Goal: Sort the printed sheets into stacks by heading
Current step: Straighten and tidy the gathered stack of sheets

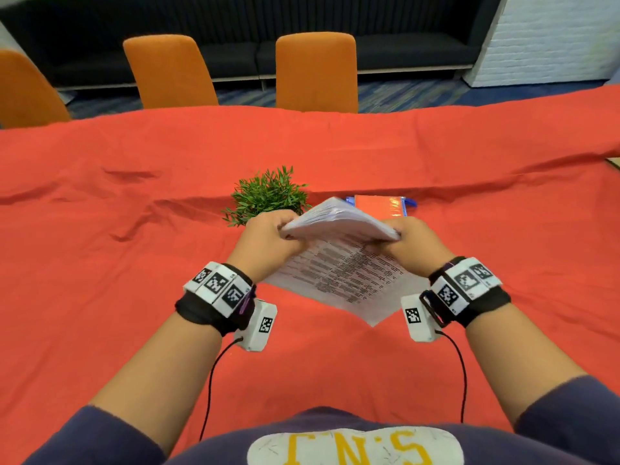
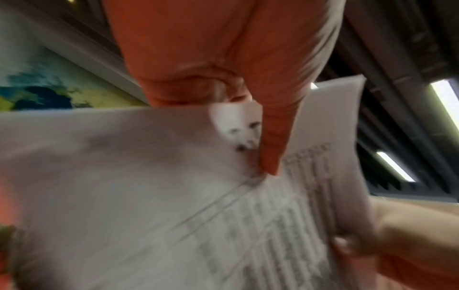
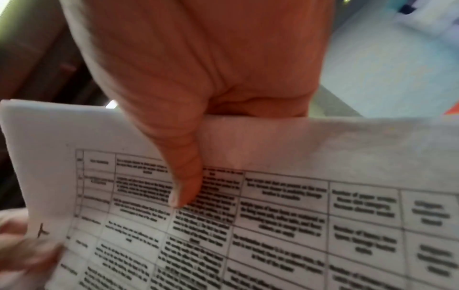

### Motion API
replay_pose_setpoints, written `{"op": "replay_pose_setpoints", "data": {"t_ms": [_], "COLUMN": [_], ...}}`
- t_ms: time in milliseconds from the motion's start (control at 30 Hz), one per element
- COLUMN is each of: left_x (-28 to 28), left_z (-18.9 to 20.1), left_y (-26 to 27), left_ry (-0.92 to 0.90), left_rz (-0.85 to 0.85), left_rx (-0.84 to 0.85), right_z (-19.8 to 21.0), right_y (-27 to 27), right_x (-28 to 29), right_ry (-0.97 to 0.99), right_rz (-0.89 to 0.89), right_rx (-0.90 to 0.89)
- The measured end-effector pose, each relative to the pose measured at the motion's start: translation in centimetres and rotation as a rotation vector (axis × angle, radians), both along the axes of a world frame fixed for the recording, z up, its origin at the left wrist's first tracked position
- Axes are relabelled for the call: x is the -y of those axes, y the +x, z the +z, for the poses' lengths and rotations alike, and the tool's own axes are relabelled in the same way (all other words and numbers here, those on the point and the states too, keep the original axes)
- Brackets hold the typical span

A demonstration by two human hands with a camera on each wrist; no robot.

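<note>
I had both hands up over the red-covered table, gripping the stack of printed sheets between them. My left hand pinched its left corner, thumb pressed on the paper; my right hand clamped the right edge, thumb across a printed table. The lowest sheet hung toward me at 6 o'clock. A small green plant stood at 11 o'clock, an orange pouch at 1 o'clock
</note>
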State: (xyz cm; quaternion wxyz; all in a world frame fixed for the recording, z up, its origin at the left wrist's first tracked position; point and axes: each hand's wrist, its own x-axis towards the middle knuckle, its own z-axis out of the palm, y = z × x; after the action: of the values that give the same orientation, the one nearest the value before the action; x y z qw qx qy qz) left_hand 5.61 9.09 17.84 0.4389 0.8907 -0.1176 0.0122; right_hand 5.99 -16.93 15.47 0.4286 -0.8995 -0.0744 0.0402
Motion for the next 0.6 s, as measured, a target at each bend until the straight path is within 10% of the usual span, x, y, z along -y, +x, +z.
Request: {"op": "replay_pose_setpoints", "data": {"t_ms": [233,600], "left_x": [0.1,4.5], "left_z": [-3.3,-8.2], "left_y": [-1.7,-5.3], "left_ry": [-0.613,-0.638], "left_rz": [0.115,0.32], "left_rx": [-0.177,-0.038], "right_z": [-3.8,-10.1], "right_y": [-1.5,-5.3], "right_x": [2.6,-0.3], "right_ry": [0.584,0.763], "right_rz": [-0.192,-0.313], "right_rx": [-0.08,-0.146]}}
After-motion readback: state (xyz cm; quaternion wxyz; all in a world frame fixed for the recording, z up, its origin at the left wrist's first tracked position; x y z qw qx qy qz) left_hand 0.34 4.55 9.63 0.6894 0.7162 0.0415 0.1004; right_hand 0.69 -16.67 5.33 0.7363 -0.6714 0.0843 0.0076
